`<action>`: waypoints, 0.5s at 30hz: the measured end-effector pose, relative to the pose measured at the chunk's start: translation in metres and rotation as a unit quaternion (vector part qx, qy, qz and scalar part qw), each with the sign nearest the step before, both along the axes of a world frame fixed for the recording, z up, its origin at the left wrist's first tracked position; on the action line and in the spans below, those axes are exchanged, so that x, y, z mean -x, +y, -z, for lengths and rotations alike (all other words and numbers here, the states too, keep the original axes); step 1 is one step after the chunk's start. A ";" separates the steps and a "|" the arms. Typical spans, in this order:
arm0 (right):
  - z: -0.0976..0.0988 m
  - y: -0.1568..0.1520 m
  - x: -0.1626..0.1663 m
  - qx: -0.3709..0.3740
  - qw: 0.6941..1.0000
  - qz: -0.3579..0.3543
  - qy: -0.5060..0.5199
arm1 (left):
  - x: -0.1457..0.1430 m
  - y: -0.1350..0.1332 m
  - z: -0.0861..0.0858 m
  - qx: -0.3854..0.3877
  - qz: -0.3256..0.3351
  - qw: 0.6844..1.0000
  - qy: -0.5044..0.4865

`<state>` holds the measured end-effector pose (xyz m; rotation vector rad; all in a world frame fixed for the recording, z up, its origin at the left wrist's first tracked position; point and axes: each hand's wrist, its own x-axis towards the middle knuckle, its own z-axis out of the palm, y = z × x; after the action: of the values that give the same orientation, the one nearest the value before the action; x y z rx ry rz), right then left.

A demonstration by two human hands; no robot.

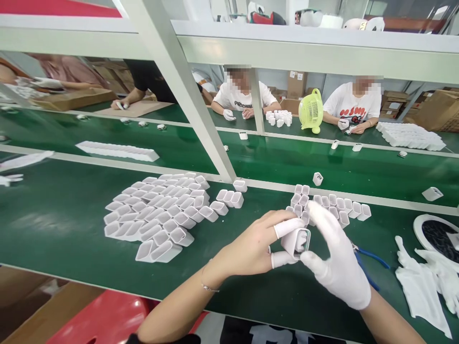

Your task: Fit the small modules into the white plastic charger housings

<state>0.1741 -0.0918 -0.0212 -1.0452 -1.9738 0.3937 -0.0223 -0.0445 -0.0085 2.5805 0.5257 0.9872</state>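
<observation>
The left hand (251,246) is bare apart from smooth white rubber finger cots (287,227) on thumb and forefinger. These two fingers pinch a small white plastic shell (296,241), a glossy rounded-rectangular sleeve with one open end. It is held just above the green tabletop (60,224), between both hands and near the front edge. The right hand (339,267) wears a white knitted fabric glove. Its fingers are loosely spread and slightly blurred, and the thumb tip sits at the shell's open rim rather than gripping it.

To the left lies a heap of identical shells (158,215), tipped on their sides and overlapping like scales. Just behind the hands stands a tighter cluster of shells (330,205), upright with their hollow mouths facing up. Blue-handled pliers (371,258) poke out beside the right hand, partly hidden by it. Further right, limp white cloth gloves (423,282) lie crumpled on the matte tabletop.

Beyond a pale metal frame runs a green conveyor belt (287,160) carrying a few scattered shells. Across it, people sit at more white parts, with a lime-green slatted plastic fan (311,111) between two of them.
</observation>
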 end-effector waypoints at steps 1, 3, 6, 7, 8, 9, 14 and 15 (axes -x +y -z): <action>0.001 0.004 0.001 0.090 0.993 -0.025 0.067 | -0.002 0.000 0.003 -0.003 0.000 1.000 -0.011; 0.003 0.011 0.003 0.244 0.950 -0.093 0.173 | -0.006 0.001 0.008 -0.018 -0.009 1.000 -0.019; 0.006 0.016 0.006 0.339 0.896 -0.135 0.252 | -0.009 0.001 0.013 -0.027 -0.022 0.999 0.002; 0.007 0.016 0.008 0.346 0.891 -0.127 0.266 | -0.009 0.000 0.014 -0.024 -0.023 0.999 0.013; 0.007 0.015 0.009 0.350 0.888 -0.118 0.275 | -0.010 -0.001 0.014 -0.023 -0.020 0.999 0.023; 0.008 0.013 0.011 0.356 0.885 -0.110 0.280 | -0.010 -0.003 0.015 -0.022 -0.018 0.999 0.032; 0.022 -0.009 0.018 0.395 0.886 -0.046 0.240 | -0.013 -0.023 0.027 -0.038 -0.039 0.996 0.069; 0.027 -0.016 0.019 0.379 0.900 -0.016 0.215 | -0.014 -0.029 0.031 -0.046 -0.044 0.995 0.076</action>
<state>0.1550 -0.1074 -0.0483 -1.2457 -1.4384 1.3642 -0.0088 -0.0737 -0.0397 2.7515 0.6532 0.8661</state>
